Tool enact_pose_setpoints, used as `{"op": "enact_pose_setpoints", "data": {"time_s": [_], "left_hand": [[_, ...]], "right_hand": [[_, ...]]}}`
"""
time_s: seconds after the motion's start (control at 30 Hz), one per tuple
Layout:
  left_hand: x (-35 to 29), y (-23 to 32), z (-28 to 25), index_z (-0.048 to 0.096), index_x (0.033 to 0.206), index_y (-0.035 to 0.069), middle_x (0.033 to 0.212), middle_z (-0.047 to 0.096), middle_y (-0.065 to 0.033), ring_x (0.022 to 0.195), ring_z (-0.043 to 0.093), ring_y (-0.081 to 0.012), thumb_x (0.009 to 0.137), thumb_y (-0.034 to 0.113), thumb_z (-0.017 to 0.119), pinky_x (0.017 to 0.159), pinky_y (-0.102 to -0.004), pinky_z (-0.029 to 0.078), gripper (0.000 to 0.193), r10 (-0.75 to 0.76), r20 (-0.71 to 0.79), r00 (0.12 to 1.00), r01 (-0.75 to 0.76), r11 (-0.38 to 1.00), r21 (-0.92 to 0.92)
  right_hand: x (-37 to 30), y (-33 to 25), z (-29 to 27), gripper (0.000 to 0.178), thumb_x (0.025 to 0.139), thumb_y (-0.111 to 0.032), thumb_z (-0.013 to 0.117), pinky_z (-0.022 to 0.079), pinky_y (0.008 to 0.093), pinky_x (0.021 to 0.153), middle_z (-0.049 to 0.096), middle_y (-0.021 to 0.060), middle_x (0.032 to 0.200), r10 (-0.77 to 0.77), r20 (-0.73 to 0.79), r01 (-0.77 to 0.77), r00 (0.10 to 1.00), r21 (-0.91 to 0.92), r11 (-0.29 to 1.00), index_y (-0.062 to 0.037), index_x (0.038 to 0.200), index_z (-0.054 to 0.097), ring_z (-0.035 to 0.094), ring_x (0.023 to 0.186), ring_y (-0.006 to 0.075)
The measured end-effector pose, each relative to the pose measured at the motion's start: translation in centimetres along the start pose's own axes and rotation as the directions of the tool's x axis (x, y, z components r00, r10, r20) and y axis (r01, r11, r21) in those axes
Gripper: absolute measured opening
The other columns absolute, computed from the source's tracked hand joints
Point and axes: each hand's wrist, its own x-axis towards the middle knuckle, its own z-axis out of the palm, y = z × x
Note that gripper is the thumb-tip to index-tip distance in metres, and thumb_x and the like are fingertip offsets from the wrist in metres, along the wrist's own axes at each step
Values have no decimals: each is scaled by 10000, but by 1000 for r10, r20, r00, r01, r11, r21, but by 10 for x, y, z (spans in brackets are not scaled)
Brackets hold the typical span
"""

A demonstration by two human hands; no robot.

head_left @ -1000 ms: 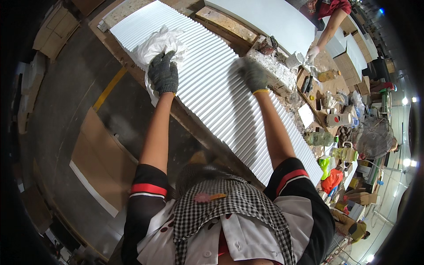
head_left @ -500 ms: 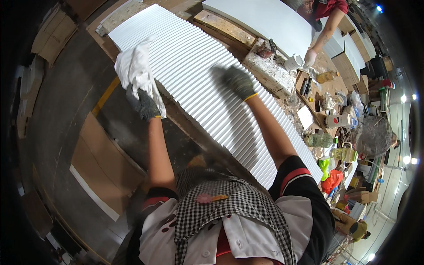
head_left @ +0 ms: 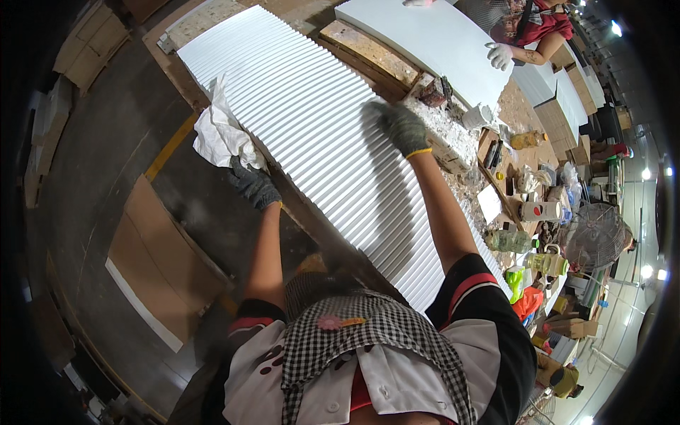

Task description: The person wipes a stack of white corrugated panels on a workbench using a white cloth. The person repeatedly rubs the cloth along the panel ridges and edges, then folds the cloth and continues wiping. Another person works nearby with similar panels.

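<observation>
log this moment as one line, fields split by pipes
left hand: holding white cloth at ridged white surface's edge | right hand: over that surface, contact unclear | co-worker's gloved hand: near smooth white sheet

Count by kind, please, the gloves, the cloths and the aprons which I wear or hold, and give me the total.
Dark grey knitted gloves with yellow cuffs, on left hand and right hand: 2
Crumpled white cloth, in the left hand: 1
Black-and-white checked apron: 1
Total: 4
</observation>
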Motion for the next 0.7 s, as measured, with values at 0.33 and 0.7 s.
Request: {"op": "enact_pose_setpoints", "data": {"time_s": [0.33,0.7], "left_hand": [[-19,34,49,560,1508,141,1360,597,-184,1204,618,-349,1057,180,584,1020,-472,532,453,-133,-197,971,206,883,421],[-19,22,40,471,1598,137,1462,554,-194,1279,606,-347,1034,213,619,1049,-432,544,588,-78,-6,997,77,986,-150]], "right_hand": [[-8,-32,27,206,1102,-211,615,657,331,618,755,147,898,-44,167,111,985,-418,902,-42,1169,712,755,723,207],[19,-43,-3,398,1054,-176,659,644,479,875,788,183,1068,-117,225,239,967,-658,714,-283,1435,706,789,928,274]]}}
